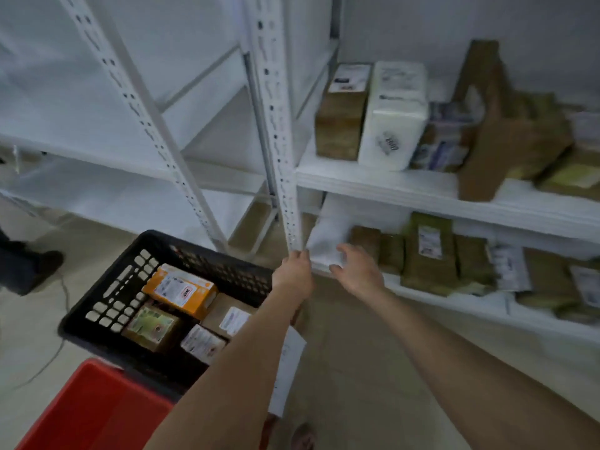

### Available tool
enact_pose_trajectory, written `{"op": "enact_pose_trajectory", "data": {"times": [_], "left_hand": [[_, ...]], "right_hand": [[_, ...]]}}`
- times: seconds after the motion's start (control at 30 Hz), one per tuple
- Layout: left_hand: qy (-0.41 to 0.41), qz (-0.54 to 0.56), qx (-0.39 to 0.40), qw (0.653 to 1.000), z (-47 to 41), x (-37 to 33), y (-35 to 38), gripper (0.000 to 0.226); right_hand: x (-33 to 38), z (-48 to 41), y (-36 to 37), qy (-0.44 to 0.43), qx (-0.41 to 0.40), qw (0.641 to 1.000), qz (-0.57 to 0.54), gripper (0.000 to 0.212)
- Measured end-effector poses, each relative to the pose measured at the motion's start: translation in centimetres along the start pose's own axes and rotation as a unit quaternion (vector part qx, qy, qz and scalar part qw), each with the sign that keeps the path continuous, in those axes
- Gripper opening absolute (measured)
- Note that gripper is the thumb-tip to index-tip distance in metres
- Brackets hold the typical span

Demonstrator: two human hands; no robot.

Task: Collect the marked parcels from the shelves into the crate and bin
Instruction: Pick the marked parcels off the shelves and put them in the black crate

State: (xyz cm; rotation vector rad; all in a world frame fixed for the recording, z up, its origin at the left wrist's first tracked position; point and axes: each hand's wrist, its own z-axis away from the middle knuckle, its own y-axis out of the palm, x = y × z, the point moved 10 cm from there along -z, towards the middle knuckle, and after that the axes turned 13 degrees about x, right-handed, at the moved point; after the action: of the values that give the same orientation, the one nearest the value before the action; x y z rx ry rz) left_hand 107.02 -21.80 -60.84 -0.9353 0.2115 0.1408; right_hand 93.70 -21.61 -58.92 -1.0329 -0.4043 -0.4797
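- Lower shelf (pixel 422 295): the white mailer (pixel 328 238) lies at its left end, by the post (pixel 285 190).
- Crate (pixel 97 303) and red bin (pixel 91 410): on the floor to the left.
- Mailer: probably light, soft and slick, so best pinched at an edge.
- Right hand (pixel 357 274): fingers spread, at the mailer.
- Left hand (pixel 293 271): curled at the post's foot; I cannot tell what it grips.

A: What sort of place would we call this?

B: A parcel storeroom, we'd say. We see slotted steel uprights (pixel 276 125) carrying plain white shelves (pixel 389 186), one rack beside another.

A: And the stock on them?

B: We count brown cartons (pixel 344 131) and a white wrapped parcel (pixel 393 125) with printed shipping labels, and more brown packets (pixel 428 254) crowded on the level below.

A: We also have a black crate (pixel 97 300) of labelled boxes and a red bin (pixel 97 410) on a bare floor (pixel 357 368).
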Motion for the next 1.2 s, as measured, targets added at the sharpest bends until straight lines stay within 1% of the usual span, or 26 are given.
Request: {"op": "enact_pose_trajectory", "data": {"times": [0.1, 0.2, 0.27, 0.37, 0.43, 0.53, 0.6, 0.7, 0.83, 0.97, 1.1, 1.2], "left_hand": [[0.060, -0.047, -0.014, 0.997, 1.9, -9.4, 0.4, 0.059], [0.115, -0.065, -0.036, 0.991, 4.9, -19.2, 0.8, 0.055], [0.144, -0.083, -0.036, 0.985, 6.9, -25.3, 1.3, 0.055], [0.193, -0.102, -0.054, 0.974, 10.8, -35.0, 1.4, 0.064], [0.243, -0.104, -0.072, 0.962, 14.3, -41.9, 1.5, 0.067], [0.305, -0.114, -0.112, 0.939, 19.5, -50.8, 0.7, 0.072], [0.352, -0.139, -0.148, 0.914, 23.2, -56.2, -0.3, 0.070], [0.403, -0.174, -0.204, 0.875, 28.0, -62.8, -2.5, 0.068], [0.445, -0.211, -0.280, 0.824, 32.7, -69.3, -6.3, 0.068], [0.454, -0.217, -0.354, 0.788, 36.3, -74.3, -12.0, 0.064], [0.461, -0.161, -0.444, 0.751, 38.4, -77.2, -19.8, 0.062], [0.451, -0.082, -0.479, 0.749, 38.1, -77.9, -25.4, 0.057]], "right_hand": [[-5.9, 4.5, -5.8, 0.023, -0.051, 0.998, -0.013, 0.047], [-12.3, 10.0, -11.1, 0.039, -0.098, 0.994, -0.023, 0.042], [-16.3, 14.0, -14.6, 0.053, -0.128, 0.990, -0.017, 0.043], [-22.5, 20.7, -20.3, 0.074, -0.176, 0.982, 0.000, 0.045], [-26.3, 25.8, -24.5, 0.084, -0.213, 0.973, 0.004, 0.049], [-30.4, 32.8, -30.7, 0.102, -0.280, 0.954, 0.016, 0.050], [-32.1, 36.7, -34.3, 0.112, -0.316, 0.942, 0.015, 0.051], [-33.4, 41.5, -39.5, 0.124, -0.366, 0.922, 0.021, 0.049], [-33.6, 46.6, -46.7, 0.147, -0.425, 0.889, 0.086, 0.053], [-32.7, 50.2, -54.4, 0.124, -0.481, 0.862, 0.102, 0.058], [-30.3, 52.0, -62.4, 0.092, -0.533, 0.835, 0.106, 0.060], [-28.0, 50.6, -67.4, 0.047, -0.555, 0.824, 0.101, 0.062]]}}
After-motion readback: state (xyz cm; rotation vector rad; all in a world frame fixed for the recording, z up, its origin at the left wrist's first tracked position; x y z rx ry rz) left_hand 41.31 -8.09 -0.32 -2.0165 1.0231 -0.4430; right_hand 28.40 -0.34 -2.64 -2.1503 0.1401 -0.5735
